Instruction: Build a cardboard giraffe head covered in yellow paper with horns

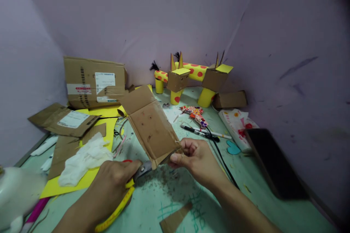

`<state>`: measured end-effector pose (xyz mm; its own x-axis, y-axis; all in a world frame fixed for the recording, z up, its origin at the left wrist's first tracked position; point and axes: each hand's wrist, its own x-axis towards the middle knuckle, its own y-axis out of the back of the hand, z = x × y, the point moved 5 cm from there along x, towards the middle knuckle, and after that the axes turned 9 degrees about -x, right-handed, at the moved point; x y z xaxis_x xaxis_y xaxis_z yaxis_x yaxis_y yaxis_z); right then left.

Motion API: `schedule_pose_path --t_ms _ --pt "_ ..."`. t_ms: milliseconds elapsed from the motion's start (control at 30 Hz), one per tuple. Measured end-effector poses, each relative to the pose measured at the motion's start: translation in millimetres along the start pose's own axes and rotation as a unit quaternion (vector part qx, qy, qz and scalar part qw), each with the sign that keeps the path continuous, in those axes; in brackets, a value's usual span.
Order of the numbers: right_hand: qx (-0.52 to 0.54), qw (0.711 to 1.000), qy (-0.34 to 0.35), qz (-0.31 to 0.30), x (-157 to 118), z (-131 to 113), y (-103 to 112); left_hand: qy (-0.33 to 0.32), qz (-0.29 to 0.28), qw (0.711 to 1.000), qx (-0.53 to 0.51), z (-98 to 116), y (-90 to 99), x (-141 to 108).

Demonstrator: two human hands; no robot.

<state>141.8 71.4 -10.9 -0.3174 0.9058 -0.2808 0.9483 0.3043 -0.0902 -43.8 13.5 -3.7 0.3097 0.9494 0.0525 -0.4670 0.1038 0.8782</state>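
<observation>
My left hand (116,176) is closed around the scissors (117,205), which have yellow and red handles. Their blades meet the lower edge of a folded brown cardboard piece (150,125). At that piece's lower right corner, my right hand (195,156) pinches the cardboard between thumb and fingers. The cardboard is tilted up off the table, with a crease near its top and a few dark marks on its face. Part of the blades is hidden behind it. Below the hands lies a cardboard offcut (176,218).
Yellow, red-spotted animal figures (179,80) with box heads stand at the back. Cardboard boxes (93,83), yellow paper (111,134) and white tissue (84,158) lie left. A patterned glue gun (195,114) with a black cord, pens (201,133) and a phone (273,164) are right.
</observation>
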Motion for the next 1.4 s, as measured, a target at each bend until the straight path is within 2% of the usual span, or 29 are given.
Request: schedule_pose_path --t_ms 133,300,433,700,1033,1233,1400 --pt "-0.017 1.0 0.016 -0.008 -1 -1 0 -0.049 -0.013 0.997 0.065 2 -4.8 3" --pt "0.008 0.998 0.031 -0.063 -1 7 -15 -0.062 -0.017 0.991 0.12 3 -12.2 4" --pt "0.01 0.997 0.035 -0.066 0 15 -19 -0.063 -0.036 0.982 0.172 0 -16.3 3" --pt "0.007 0.998 0.027 -0.054 0 17 -19 -0.053 0.002 0.99 0.134 2 -15.0 0" --pt "-0.014 0.999 0.014 -0.049 0 15 -17 -0.053 -0.028 0.984 0.169 13 -10.8 0" --pt "-0.016 0.999 0.009 -0.04 1 13 -16 0.013 -0.038 0.993 0.113 6 -15.4 -1" --pt "0.027 0.998 -0.017 -0.053 2 16 -15 0.128 -0.001 0.988 0.083 -4 6.5 3"
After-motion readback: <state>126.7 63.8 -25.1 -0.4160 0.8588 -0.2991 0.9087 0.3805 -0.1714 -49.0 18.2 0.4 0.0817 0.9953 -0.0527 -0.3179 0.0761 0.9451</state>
